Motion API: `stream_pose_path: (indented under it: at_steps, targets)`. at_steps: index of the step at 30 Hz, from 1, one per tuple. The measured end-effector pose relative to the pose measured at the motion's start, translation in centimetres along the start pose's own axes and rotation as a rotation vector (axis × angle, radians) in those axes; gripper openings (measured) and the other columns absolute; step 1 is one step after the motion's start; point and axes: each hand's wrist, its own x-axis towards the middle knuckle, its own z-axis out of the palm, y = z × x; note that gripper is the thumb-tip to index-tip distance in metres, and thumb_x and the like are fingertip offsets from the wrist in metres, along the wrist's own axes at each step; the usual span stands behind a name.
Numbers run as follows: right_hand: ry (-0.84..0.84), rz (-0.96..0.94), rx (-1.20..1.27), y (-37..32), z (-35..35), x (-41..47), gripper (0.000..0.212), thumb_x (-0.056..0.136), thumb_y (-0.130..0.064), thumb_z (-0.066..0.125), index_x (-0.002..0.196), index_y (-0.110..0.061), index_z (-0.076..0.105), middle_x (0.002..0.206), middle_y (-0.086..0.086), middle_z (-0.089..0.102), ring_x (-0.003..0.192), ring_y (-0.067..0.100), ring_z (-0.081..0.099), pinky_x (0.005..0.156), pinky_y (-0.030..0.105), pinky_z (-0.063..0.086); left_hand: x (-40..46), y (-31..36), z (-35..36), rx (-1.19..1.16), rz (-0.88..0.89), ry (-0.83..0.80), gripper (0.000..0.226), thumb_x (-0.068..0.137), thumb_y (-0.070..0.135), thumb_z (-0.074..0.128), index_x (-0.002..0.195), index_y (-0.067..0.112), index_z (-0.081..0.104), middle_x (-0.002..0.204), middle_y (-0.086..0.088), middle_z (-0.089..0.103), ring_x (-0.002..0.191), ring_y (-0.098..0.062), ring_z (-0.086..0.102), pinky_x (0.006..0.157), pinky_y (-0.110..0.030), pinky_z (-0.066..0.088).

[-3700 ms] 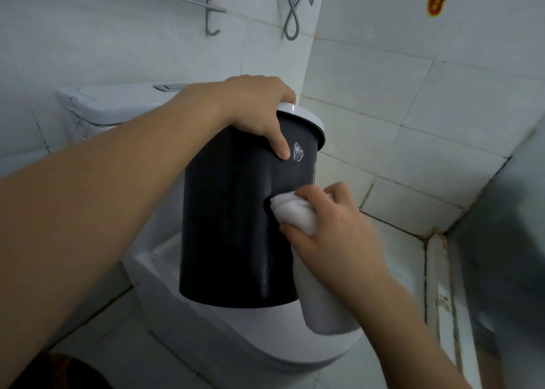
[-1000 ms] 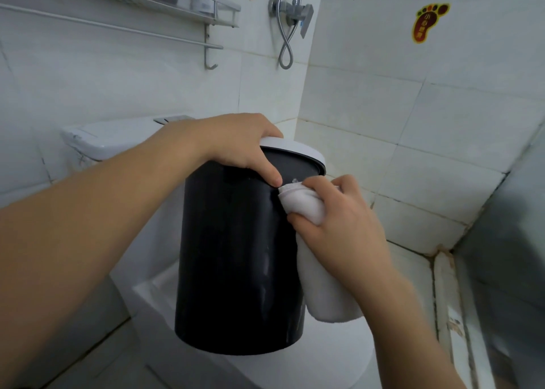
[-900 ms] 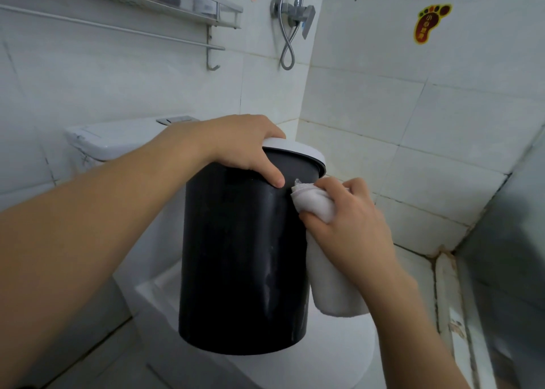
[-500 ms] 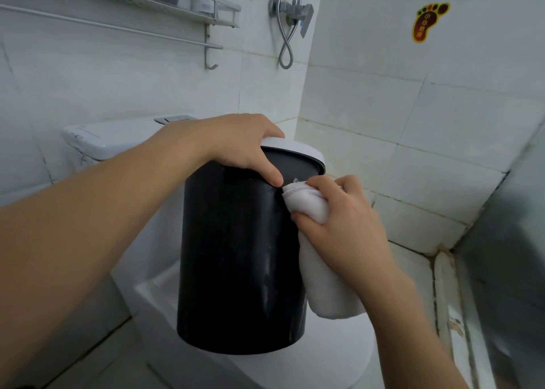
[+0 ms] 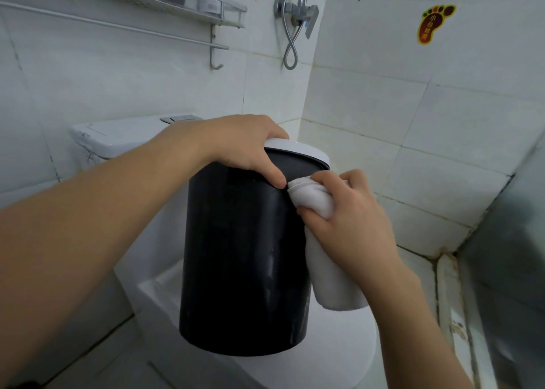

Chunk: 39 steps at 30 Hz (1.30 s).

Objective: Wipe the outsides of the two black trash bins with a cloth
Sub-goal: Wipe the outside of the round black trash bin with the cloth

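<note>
Above the white ceramic toilet (image 5: 324, 344), left hand (image 5: 241, 146) grips round black plastic bin (image 5: 241, 256); right hand (image 5: 351, 211) clutches folded white cloth (image 5: 312, 199) wiping its upper wall; second bin not visible, judged outstanding

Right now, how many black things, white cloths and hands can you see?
Black bin: 1
White cloth: 1
Hands: 2, the left hand and the right hand
Total: 4

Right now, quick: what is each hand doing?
Left hand: grips the top rim of the black trash bin, thumb on its side.
Right hand: holds the white cloth bunched against the bin's upper side.
</note>
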Motion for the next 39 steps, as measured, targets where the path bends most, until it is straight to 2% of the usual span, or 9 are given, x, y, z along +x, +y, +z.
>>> stream_pose_path:
  at_steps: [5,12,18,23,32,36,39]
  targets:
    - [0.043,0.099,-0.044,0.5,0.0,0.7,0.03,0.087,-0.045,0.058,0.116,-0.042,0.052,0.11,-0.005,0.04,0.089,0.024,0.058,0.064,0.033,0.044,0.4,0.1,0.2,0.018,0.009,0.0,0.037,0.067,0.05,0.083,0.089,0.027,0.065,0.088,0.01,0.068,0.085,-0.013,0.064,0.082,-0.04,0.053]
    - [0.031,-0.015,-0.049,-1.0,-0.5,0.8,0.025,0.087,-0.046,0.058,0.111,-0.043,0.053,0.106,-0.005,0.039,0.084,0.021,0.056,0.062,0.033,0.044,0.7,0.2,0.4,-0.001,0.019,0.005,0.035,0.066,0.045,0.085,0.076,0.025,0.058,0.073,0.007,0.062,0.07,-0.014,0.058,0.065,-0.033,0.045]
    - [0.026,0.129,-0.045,0.9,-0.7,1.7,0.029,0.088,-0.047,0.056,0.116,-0.042,0.053,0.108,-0.004,0.041,0.094,0.024,0.058,0.075,0.041,0.051,0.8,0.5,0.3,0.029,0.008,-0.003,0.037,0.067,0.047,0.083,0.09,0.024,0.064,0.086,0.008,0.067,0.082,-0.014,0.063,0.079,-0.038,0.053]
    - [0.031,0.162,0.031,1.6,-2.3,1.8,0.024,0.086,-0.047,0.058,0.11,-0.044,0.055,0.104,-0.007,0.043,0.087,0.021,0.057,0.078,0.04,0.049,0.8,0.6,0.5,0.021,0.001,0.02,0.042,0.067,0.048,0.082,0.098,0.035,0.058,0.092,0.016,0.063,0.086,-0.008,0.06,0.079,-0.035,0.052]
    - [-0.006,0.078,-0.076,-0.4,-0.7,1.4,0.027,0.089,-0.045,0.055,0.115,-0.038,0.052,0.104,-0.003,0.04,0.082,0.026,0.056,0.064,0.033,0.039,0.7,0.5,0.4,0.019,0.007,0.017,0.04,0.069,0.044,0.082,0.101,0.034,0.061,0.096,0.015,0.064,0.092,-0.011,0.06,0.083,-0.035,0.051]
    - [-0.088,0.028,-0.171,-0.5,-0.5,-0.5,0.022,0.087,-0.045,0.053,0.109,-0.04,0.049,0.102,-0.005,0.037,0.077,0.026,0.054,0.059,0.033,0.04,0.3,-0.3,0.1,-0.027,-0.023,0.014,0.039,0.069,0.044,0.083,0.1,0.036,0.061,0.094,0.018,0.065,0.091,-0.009,0.062,0.084,-0.037,0.052]
    - [-0.087,0.016,-0.205,-0.7,-0.8,-0.5,0.021,0.087,-0.045,0.053,0.107,-0.039,0.05,0.102,-0.005,0.037,0.076,0.025,0.053,0.058,0.032,0.039,0.2,-0.2,0.2,-0.041,-0.022,0.013,0.038,0.07,0.041,0.083,0.101,0.036,0.062,0.094,0.017,0.065,0.09,-0.008,0.062,0.083,-0.034,0.051]
